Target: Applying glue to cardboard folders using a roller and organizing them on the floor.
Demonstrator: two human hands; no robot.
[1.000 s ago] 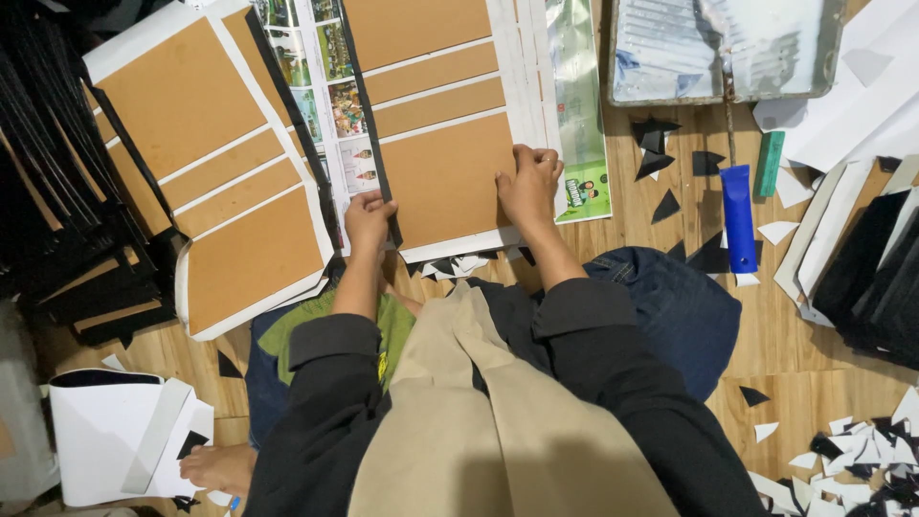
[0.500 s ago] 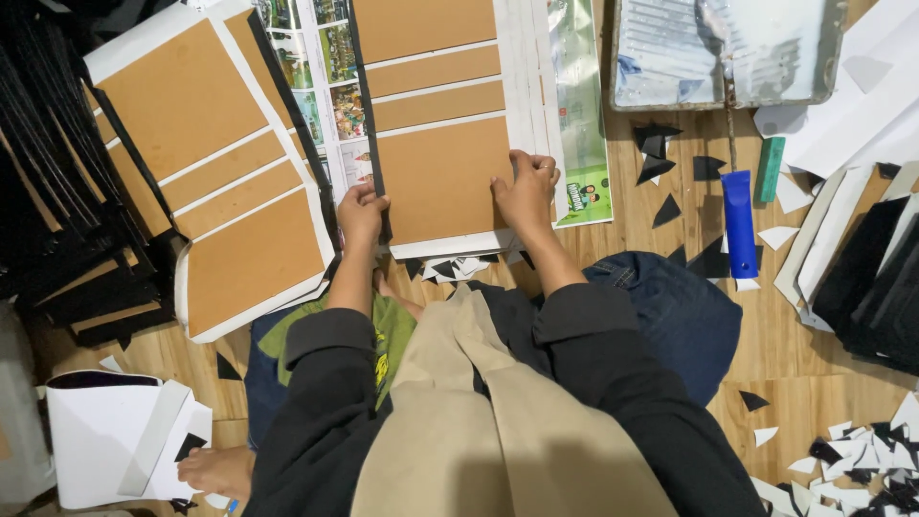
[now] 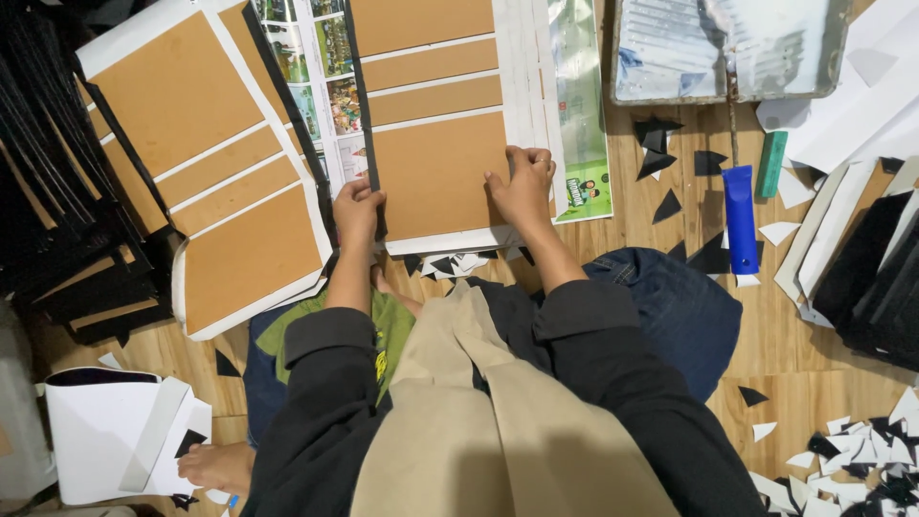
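Crowded wooden floor [image 3: 814,383]: second board sheet [image 3: 206,163] lying to the left beside stacked black pieces [image 3: 48,191], blue tube [image 3: 739,206] and green stick [image 3: 771,163] to the right among black and white paper scraps [image 3: 862,450], glue tray [image 3: 728,48] above. Directly ahead, white sheet with brown board panels [image 3: 436,115]. Left hand [image 3: 357,209] closed on its black left edge, fingers curled over; right hand [image 3: 523,187] pressing flat, fingers spread, on the lower right panel
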